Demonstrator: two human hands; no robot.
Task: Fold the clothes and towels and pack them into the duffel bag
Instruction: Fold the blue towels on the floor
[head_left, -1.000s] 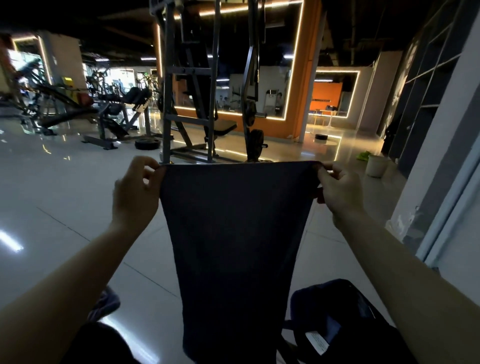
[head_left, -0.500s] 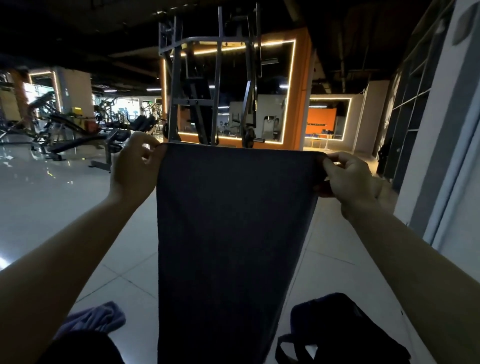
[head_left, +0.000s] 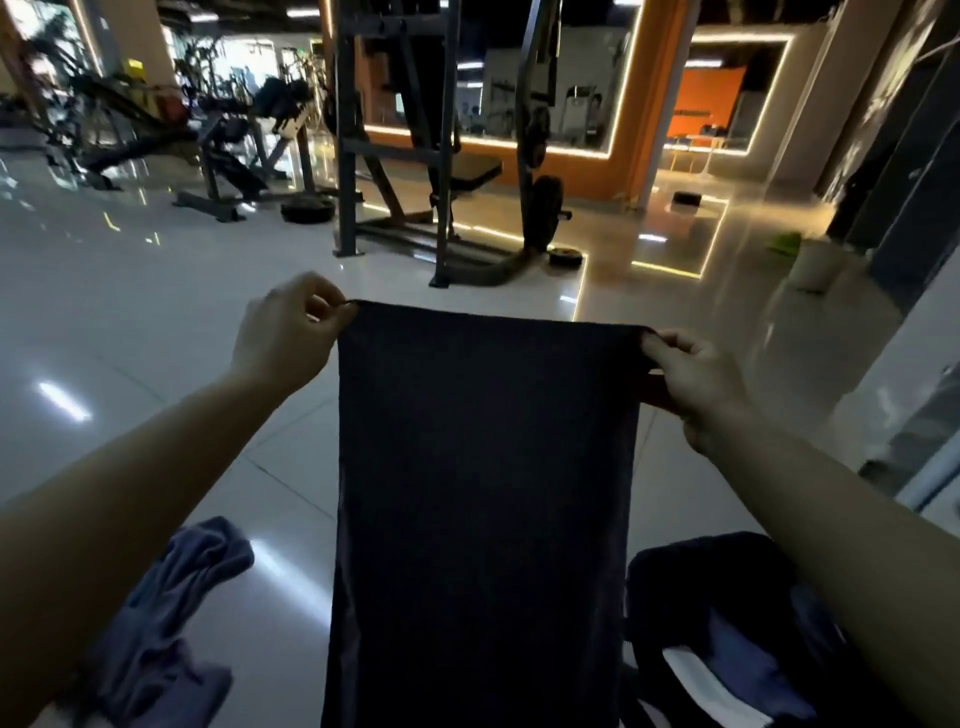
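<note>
Holding: a dark cloth (head_left: 483, 493) hung stretched between both hands, its top edge taut and level, its length dropping straight down out of the bottom of the view.
Left hand: the left hand (head_left: 283, 340) pinched the cloth's upper left corner between thumb and forefinger, the other fingers curled above it.
Right hand: the right hand (head_left: 693, 382) gripped the upper right corner, fingers curled over the edge and thumb behind the fabric.
Arms: both forearms were bare and reached forward, well apart, with the cloth filling the space between them.
Cloth detail: it looked plain, dark grey or navy; whether it was a towel or a garment could not be told.
Duffel bag: a dark duffel bag (head_left: 727, 613) lay on the floor at the lower right, just beside the hanging cloth and partly under the right forearm, its mouth open, with blue fabric and a white strip showing inside.
Other laundry: a crumpled bluish-grey cloth (head_left: 171, 613) lay on the floor at the lower left, beneath the left forearm and apart from the held piece.
Floor: glossy pale tiles (head_left: 156, 322) reflected ceiling lights.
Background: a steel weight rack (head_left: 431, 156) with a bench stood ahead, more gym machines (head_left: 156, 130) at the far left, an orange wall (head_left: 644, 104) edged with light strips behind, and a pale bin (head_left: 815, 265) at the right.
</note>
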